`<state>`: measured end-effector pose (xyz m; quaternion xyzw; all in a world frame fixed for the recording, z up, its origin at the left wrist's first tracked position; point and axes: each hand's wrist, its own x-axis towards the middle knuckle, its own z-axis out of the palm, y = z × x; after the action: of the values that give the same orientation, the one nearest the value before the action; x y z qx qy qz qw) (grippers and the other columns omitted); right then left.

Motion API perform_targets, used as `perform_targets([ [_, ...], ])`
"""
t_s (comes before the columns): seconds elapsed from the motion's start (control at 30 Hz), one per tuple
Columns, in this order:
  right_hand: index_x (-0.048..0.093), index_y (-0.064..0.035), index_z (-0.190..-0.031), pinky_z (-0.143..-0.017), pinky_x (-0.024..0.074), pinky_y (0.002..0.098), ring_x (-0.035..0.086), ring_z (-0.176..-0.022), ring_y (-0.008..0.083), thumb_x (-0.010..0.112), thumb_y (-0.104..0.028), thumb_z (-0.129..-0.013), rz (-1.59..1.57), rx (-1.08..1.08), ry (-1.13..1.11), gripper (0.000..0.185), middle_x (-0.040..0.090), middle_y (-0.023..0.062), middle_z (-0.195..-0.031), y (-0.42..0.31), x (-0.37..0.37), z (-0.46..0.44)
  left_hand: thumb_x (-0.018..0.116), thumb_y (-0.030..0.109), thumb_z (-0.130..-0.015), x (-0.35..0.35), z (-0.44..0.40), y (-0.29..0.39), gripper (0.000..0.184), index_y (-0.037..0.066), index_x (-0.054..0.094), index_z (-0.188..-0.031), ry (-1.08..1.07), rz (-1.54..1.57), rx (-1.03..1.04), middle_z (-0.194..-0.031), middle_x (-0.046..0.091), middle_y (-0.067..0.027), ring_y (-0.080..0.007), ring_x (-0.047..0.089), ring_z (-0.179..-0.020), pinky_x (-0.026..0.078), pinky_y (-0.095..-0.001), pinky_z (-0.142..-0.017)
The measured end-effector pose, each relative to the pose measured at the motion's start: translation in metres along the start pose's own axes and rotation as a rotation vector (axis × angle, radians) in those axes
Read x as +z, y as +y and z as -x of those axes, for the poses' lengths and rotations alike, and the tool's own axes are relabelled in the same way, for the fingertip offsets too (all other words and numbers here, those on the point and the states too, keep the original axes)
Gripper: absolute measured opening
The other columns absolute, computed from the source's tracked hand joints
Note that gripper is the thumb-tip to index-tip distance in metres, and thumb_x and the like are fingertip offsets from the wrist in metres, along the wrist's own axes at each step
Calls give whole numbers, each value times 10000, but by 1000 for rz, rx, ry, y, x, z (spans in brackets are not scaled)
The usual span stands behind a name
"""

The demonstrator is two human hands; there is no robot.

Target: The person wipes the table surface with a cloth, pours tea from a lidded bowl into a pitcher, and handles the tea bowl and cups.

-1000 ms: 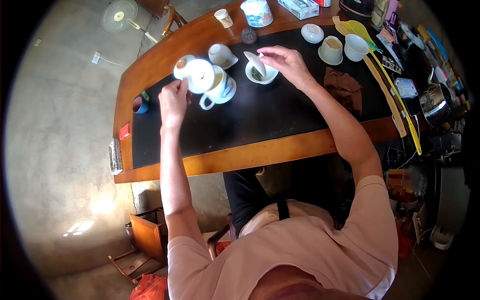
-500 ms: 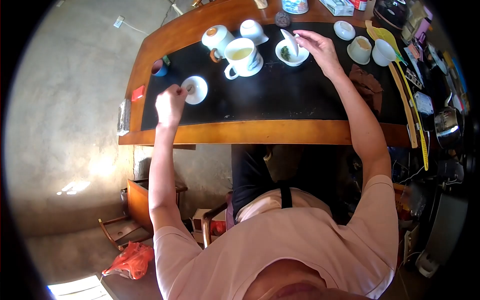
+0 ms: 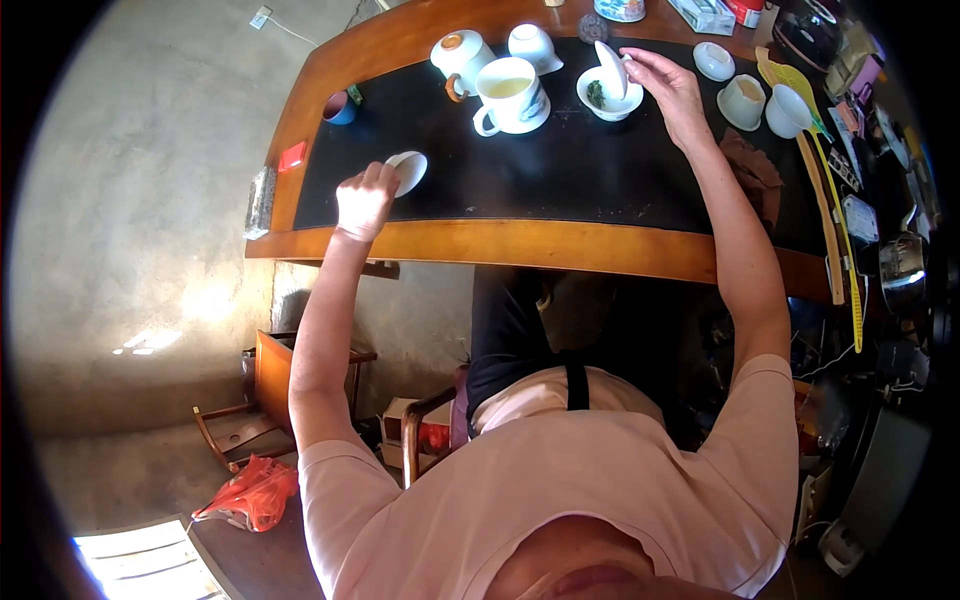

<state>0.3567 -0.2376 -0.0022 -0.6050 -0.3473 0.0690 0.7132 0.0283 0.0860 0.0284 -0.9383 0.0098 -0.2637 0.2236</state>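
My left hand (image 3: 366, 200) is closed on the rim of a small white dish (image 3: 411, 173), which tilts up over the left part of the black desk top. Further right, the fingers of my right hand (image 3: 674, 98) pinch a white lid (image 3: 610, 70). That lid stands tilted over a white gaiwan bowl (image 3: 618, 112), where dark green tea leaves (image 3: 596, 95) show. Between my hands is a white mug (image 3: 522, 112) with pale yellow liquid. Behind it stand a white teapot (image 3: 458, 58) with a brown handle and a small white pitcher (image 3: 532, 46).
A purple-blue cup (image 3: 340, 109) and a red packet (image 3: 292, 156) lie at the left. Right of the gaiwan are white cups (image 3: 788, 112), a crumpled brown cloth (image 3: 752, 178), a yellow fly swatter (image 3: 790, 80) and a wooden stick (image 3: 822, 215). The desk's wooden front edge (image 3: 520, 240) runs before me.
The small white dish has gone from lying nearly flat to tilted, held in my left hand. My right hand keeps the lid tilted over the gaiwan bowl. The whole view has shifted slightly.
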Motion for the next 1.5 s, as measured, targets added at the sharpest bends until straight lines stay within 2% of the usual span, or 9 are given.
perform_targets([
  [0.5,692,-83,-1167,-872,505,253,649,-947,139,686,-208,-899,46,-23,-3,296,695,63,-1051,-1,0,1,761,132,-781,-28,10,41,149,78,624,-759,-65,105,-41,-744,654,-72,-210,674,-651,556,-295,-570],
  [0.63,691,-85,-1169,-874,504,253,651,-956,138,687,-207,-899,49,-17,10,296,694,68,-1051,-2,1,2,803,132,-708,-21,28,47,228,124,597,-806,8,153,-86,-706,582,-5,-197,612,-617,494,-311,-574],
  [0.83,687,-82,-1174,-882,503,254,653,-966,139,686,-207,-899,23,-31,-14,302,694,72,-1055,5,-1,0,821,128,-681,-12,39,47,278,86,609,-855,-22,171,-114,-945,612,-72,-227,622,-860,520,-353,-648],
  [0.93,686,-83,-1177,-884,505,254,655,-966,140,684,-205,-901,41,-22,-8,301,694,72,-1054,5,-2,0,825,81,-659,-9,38,51,318,67,608,-891,-41,361,-315,-1135,562,-122,-264,606,-939,546,-358,-719],
  [0.97,686,-85,-1177,-884,505,254,656,-964,142,683,-205,-902,37,-21,-14,300,695,72,-1054,5,-2,0,820,93,-729,-8,38,48,349,74,623,-1016,-122,422,-342,-1283,517,-171,-347,592,-1104,598,-342,-751],
  [1.07,677,-79,-1187,-891,499,256,646,-970,135,668,-195,-912,35,-10,-27,298,689,68,-1057,4,-1,0,805,66,-732,-7,30,41,449,85,573,-1115,-103,513,-296,-1307,510,-175,-369,551,-1190,589,-359,-803],
  [1.1,668,-68,-1196,-897,491,257,634,-979,125,655,-182,-921,45,-2,-29,298,683,63,-1059,2,0,1,804,38,-714,-5,28,39,552,102,518,-1182,-187,609,-366,-1323,500,-180,-381,511,-1242,549,-393,-907],
  [1.23,685,-94,-1182,-882,505,254,657,-962,144,679,-201,-905,46,-28,-18,297,697,67,-1056,7,-2,0,822,31,-676,-6,18,36,692,113,482,-1274,-262,755,-507,-1312,506,-165,-363,516,-1234,454,-427,-1041],
  [1.5,691,-104,-1175,-883,507,255,654,-975,144,678,-207,-905,69,-22,-25,290,697,66,-1057,6,0,1,845,20,-616,-7,-8,31,902,159,446,-1411,-418,754,-494,-1307,495,-104,-268,529,-1195,428,-371,-1075],
])
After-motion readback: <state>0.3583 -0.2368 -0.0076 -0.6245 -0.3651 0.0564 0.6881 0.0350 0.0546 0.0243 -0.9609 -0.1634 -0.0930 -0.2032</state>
